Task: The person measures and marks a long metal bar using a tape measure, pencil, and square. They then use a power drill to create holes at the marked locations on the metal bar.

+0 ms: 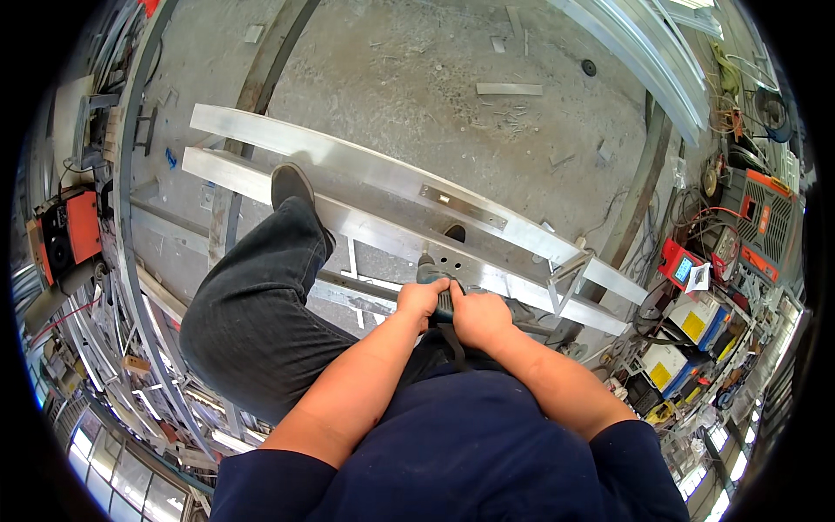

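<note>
Both hands are closed around a power drill (444, 306) with a dark body, held close in front of my waist. My left hand (419, 301) wraps its left side, and my right hand (481, 317) grips it from the right, thumbs close together on top. The drill's front end points at the near silver metal beam (383, 232), beside round holes in its face; the exact contact point is too small to tell. My left shoe (292, 184) rests on this beam. A second metal beam (322, 150) runs alongside, farther off, with a slotted plate (463, 207) on it.
Steel supports (252, 91) run beneath the beams. Offcuts such as a flat strip (510, 89) and scraps lie on the concrete floor. Long metal profiles (648, 61) lie at far right; orange-grey machines (763, 224) and cables stand below them. A red-black machine (71, 228) is at left.
</note>
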Motion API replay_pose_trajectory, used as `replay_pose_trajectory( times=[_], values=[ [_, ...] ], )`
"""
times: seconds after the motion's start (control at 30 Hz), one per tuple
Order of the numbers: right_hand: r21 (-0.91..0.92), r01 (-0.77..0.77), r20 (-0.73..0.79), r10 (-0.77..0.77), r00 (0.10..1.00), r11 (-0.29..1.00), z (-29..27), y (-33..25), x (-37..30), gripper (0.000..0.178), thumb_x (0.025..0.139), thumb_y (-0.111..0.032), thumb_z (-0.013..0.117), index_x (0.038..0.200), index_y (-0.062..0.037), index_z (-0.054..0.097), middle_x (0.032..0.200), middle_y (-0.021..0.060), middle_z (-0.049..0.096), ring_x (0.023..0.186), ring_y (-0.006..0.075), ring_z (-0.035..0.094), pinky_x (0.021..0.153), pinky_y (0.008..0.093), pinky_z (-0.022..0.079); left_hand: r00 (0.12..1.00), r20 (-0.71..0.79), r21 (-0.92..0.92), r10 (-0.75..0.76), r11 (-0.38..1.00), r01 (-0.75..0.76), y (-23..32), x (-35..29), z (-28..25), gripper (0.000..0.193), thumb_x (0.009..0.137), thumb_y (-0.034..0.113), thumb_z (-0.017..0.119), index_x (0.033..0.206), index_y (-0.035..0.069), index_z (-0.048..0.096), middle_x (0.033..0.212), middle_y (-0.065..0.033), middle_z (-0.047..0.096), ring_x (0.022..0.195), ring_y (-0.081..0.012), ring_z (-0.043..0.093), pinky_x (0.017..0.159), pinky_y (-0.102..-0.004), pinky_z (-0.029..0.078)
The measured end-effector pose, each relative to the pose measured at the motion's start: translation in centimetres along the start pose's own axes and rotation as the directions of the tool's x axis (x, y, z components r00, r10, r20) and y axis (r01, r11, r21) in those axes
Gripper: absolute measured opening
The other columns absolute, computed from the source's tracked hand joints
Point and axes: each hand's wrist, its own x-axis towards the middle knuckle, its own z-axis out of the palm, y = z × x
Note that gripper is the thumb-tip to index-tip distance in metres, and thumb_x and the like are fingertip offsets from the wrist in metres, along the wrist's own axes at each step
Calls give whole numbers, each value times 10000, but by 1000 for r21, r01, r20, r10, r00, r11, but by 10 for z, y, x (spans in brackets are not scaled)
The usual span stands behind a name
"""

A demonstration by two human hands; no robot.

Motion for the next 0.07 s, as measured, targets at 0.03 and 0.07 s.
replay_pose_trajectory(
  times=[0.03,0.07],
  values=[
    [-1,-4,4,4,1000,1000,0,-1,0,673,896,-160,555,1523,38,413,965,194,768,856,355,762,798,445,595,1000,-13,-10,9,1000,-9,-4,3,-1,441,825,222,863,1000,-148,697,913,-176,734,688,-255,710,577,-437,548],
    [-1,-6,5,6,1000,1000,0,-1,0,673,896,-160,555,1523,38,413,965,194,768,856,355,762,798,445,595,999,-17,16,27,1000,-27,-4,1,-1,447,838,232,853,1016,-149,700,919,-177,737,699,-257,712,596,-437,553]
  ],
)
